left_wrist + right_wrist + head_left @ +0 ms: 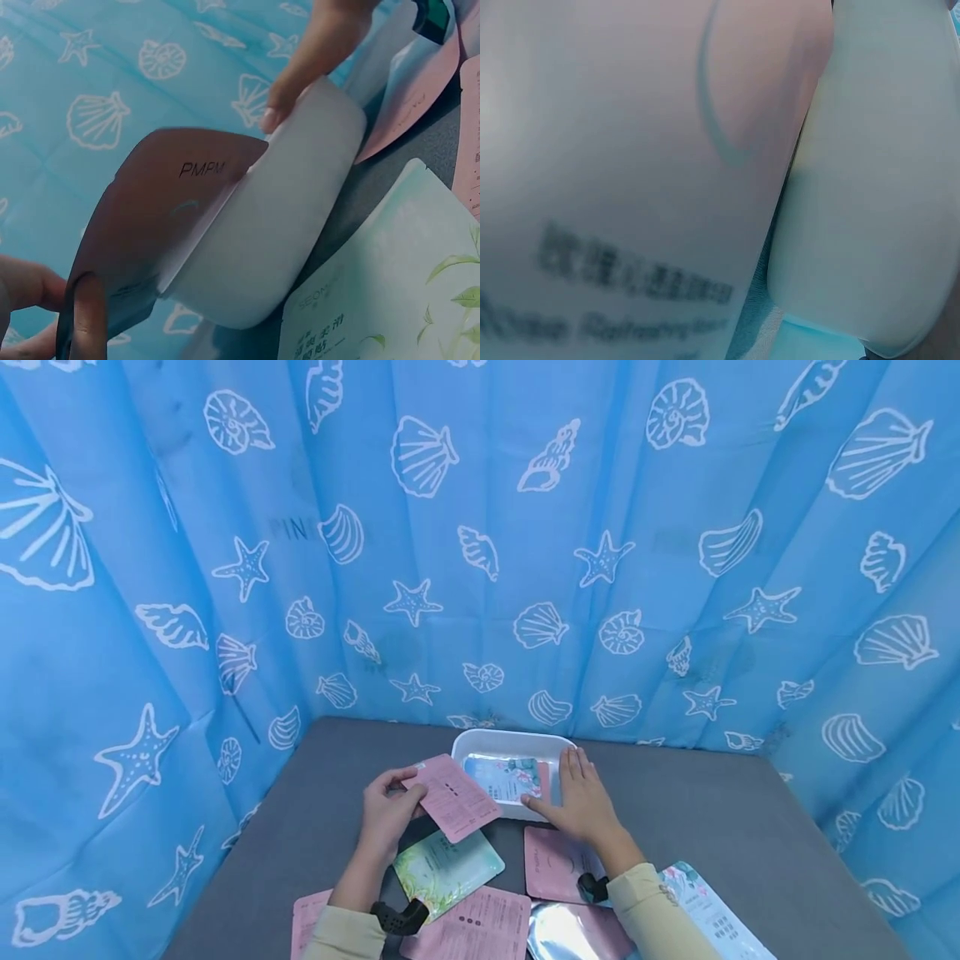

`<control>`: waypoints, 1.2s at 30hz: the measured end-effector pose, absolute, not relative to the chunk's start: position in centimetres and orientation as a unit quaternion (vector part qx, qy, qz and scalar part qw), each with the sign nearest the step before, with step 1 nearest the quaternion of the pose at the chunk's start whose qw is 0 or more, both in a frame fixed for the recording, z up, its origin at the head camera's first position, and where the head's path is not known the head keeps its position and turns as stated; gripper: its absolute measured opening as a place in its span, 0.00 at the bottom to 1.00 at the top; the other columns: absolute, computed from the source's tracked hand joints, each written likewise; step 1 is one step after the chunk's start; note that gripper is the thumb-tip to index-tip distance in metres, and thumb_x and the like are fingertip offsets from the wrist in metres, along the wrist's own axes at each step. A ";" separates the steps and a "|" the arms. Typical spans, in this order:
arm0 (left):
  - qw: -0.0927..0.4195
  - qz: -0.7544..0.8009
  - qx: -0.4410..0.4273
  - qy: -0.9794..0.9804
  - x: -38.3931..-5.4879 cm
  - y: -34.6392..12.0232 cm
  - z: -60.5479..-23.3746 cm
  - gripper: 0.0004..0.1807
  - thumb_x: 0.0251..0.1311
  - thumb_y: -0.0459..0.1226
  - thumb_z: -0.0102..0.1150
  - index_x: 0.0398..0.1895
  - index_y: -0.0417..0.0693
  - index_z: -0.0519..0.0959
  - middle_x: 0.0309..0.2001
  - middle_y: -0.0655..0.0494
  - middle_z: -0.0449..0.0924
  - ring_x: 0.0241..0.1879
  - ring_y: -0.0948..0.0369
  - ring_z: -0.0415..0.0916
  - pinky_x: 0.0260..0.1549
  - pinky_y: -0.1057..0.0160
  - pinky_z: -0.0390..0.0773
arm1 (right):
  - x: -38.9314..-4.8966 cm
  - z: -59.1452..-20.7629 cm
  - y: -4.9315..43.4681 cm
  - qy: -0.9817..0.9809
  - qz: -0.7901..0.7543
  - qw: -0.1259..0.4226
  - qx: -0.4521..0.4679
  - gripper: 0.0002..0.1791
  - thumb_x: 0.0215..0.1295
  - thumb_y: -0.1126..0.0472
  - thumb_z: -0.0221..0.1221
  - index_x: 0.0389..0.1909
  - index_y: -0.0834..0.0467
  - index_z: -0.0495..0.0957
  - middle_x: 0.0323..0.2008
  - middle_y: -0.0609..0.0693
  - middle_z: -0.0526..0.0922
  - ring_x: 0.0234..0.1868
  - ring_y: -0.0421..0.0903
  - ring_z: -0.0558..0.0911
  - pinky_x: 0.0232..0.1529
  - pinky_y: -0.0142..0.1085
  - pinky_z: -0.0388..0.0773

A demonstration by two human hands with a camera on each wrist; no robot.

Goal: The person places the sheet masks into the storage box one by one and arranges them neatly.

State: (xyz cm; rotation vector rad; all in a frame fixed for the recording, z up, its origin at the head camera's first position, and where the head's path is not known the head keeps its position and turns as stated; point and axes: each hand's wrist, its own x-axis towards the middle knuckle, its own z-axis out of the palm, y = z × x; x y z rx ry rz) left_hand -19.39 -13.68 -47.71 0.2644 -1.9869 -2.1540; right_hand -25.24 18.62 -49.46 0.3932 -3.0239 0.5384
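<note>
My left hand [390, 806] pinches a pink sheet-mask packet [453, 800] by its left edge, thumb on top. The packet is tilted over the front left of a white plastic bin [513, 742], and its far side reads PMPM in the left wrist view [187, 195]. Inside the bin lie a blue-white floral packet [498, 777] and a strip of pink. My right hand [581, 806] rests at the bin's right rim, fingers straight and thumb spread toward the front rim. In the right wrist view, a pink packet [630, 150] fills the left beside the bin wall [862, 172].
Before the bin lie a green packet [448, 868], pink packets [480, 927], a silver-and-pink one [570, 935] and a floral one [712, 914] at the right. The grey table [750, 827] meets a blue shell-print curtain [480, 568] behind.
</note>
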 end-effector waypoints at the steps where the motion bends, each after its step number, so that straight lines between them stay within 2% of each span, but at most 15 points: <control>1: 0.096 -0.728 0.090 -0.673 -19.3 -13.6 -47.8 0.19 0.64 0.28 0.66 0.59 0.37 0.82 0.49 0.42 0.73 0.34 0.60 0.82 0.33 0.66 0.89 | -25.1 -49.5 18.7 -0.976 0.176 0.022 0.125 0.71 0.64 0.20 0.55 0.83 0.72 0.40 0.85 0.68 0.40 0.86 0.66 0.41 0.85 0.60 0.43; 9: 0.085 -0.725 0.105 -0.675 -18.7 -13.3 -49.0 0.19 0.65 0.29 0.65 0.59 0.37 0.85 0.55 0.37 0.75 0.36 0.57 0.87 0.36 0.64 0.90 | -24.2 -50.3 18.7 -0.976 0.182 0.007 0.119 0.70 0.65 0.21 0.55 0.83 0.72 0.40 0.85 0.68 0.40 0.87 0.66 0.40 0.85 0.60 0.42; 15: 0.096 -0.724 0.105 -0.675 -18.6 -13.1 -49.4 0.18 0.66 0.29 0.65 0.59 0.38 0.84 0.58 0.38 0.74 0.41 0.56 0.86 0.38 0.63 0.90 | -23.9 -50.5 18.6 -0.974 0.189 0.007 0.120 0.70 0.65 0.22 0.55 0.83 0.72 0.40 0.85 0.68 0.41 0.86 0.66 0.40 0.85 0.60 0.42; 21: 0.111 -0.731 0.109 -0.664 -19.0 -12.8 -49.2 0.17 0.66 0.28 0.65 0.58 0.37 0.84 0.58 0.38 0.74 0.40 0.56 0.86 0.37 0.62 0.90 | -24.3 -50.3 18.6 -0.975 0.184 0.013 0.125 0.69 0.66 0.22 0.55 0.83 0.72 0.40 0.85 0.68 0.40 0.87 0.66 0.40 0.85 0.60 0.42; 26: 0.134 -0.744 0.101 -0.647 -19.5 -12.7 -48.7 0.18 0.68 0.28 0.64 0.60 0.34 0.82 0.64 0.37 0.72 0.41 0.58 0.87 0.38 0.63 0.90 | -24.9 -49.8 18.6 -0.976 0.177 0.023 0.125 0.69 0.65 0.21 0.55 0.83 0.72 0.40 0.85 0.68 0.41 0.87 0.65 0.41 0.85 0.60 0.43; 30: 0.152 -0.756 0.091 -0.630 -19.8 -12.7 -48.5 0.20 0.71 0.28 0.62 0.64 0.32 0.79 0.68 0.36 0.69 0.45 0.57 0.88 0.44 0.61 0.90 | -25.1 -49.4 18.6 -0.976 0.177 0.020 0.124 0.70 0.65 0.21 0.55 0.83 0.72 0.39 0.85 0.67 0.40 0.87 0.65 0.40 0.85 0.59 0.42; 36: 0.148 -0.759 0.089 -0.628 -19.7 -12.4 -48.3 0.21 0.72 0.30 0.61 0.66 0.34 0.77 0.66 0.38 0.70 0.46 0.54 0.88 0.46 0.57 0.89 | -25.2 -49.3 18.6 -0.975 0.181 0.014 0.126 0.70 0.65 0.21 0.55 0.83 0.71 0.38 0.85 0.67 0.38 0.87 0.64 0.39 0.86 0.59 0.41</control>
